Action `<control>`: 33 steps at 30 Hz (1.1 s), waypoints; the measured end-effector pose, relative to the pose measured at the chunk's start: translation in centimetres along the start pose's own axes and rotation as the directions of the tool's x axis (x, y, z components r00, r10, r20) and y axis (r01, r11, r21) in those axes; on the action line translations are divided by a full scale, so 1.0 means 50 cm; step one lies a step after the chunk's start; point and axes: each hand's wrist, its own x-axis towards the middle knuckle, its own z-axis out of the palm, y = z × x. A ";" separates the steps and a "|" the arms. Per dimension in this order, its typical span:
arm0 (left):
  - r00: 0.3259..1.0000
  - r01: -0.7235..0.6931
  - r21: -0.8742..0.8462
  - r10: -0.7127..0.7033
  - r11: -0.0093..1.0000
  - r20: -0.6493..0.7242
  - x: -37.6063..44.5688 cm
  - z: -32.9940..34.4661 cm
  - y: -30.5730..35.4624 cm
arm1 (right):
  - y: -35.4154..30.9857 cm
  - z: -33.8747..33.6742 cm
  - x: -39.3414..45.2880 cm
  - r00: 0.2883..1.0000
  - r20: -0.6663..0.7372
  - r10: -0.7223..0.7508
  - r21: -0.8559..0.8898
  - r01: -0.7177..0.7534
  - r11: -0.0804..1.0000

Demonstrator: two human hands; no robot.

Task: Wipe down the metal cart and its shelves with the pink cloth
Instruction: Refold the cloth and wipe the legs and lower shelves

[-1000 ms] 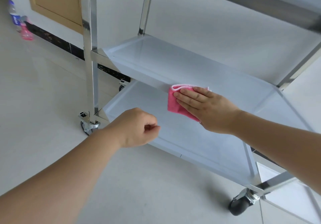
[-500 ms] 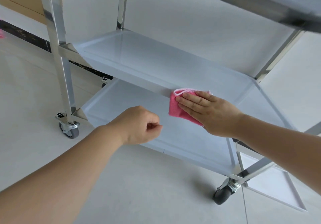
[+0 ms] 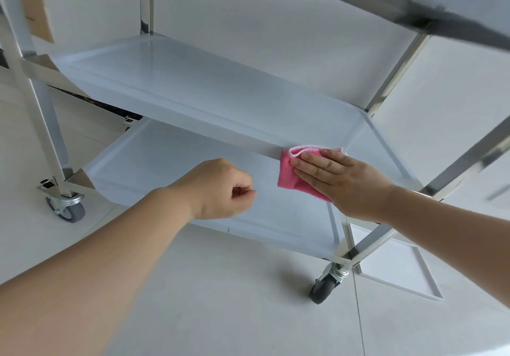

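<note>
- Two hands: the right hand lies flat with straight fingers, pressing the soft, folded pink cloth against the front lip of the middle shelf of the shiny metal cart.
- The left hand hangs loosely curled, holding nothing.
- The cloth looks light and limp, so a flat palm probably suits it best.
- The lip has free run leftward; the corner post is near on the right.
</note>
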 end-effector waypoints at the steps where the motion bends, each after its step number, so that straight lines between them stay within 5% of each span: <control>1: 1.000 -0.009 -0.001 0.009 1.000 0.006 0.006 0.006 0.007 | 0.001 0.002 -0.012 1.000 0.011 0.003 0.000 -0.003 1.000; 20: 0.973 -0.121 -0.045 0.128 0.992 0.194 0.084 0.095 0.116 | 0.014 0.037 -0.218 0.981 0.174 0.086 -0.015 -0.085 0.996; 33: 0.940 -0.219 -0.126 0.244 0.967 0.238 0.156 0.153 0.183 | 0.028 0.013 -0.382 0.890 0.416 0.187 -0.056 -0.180 0.982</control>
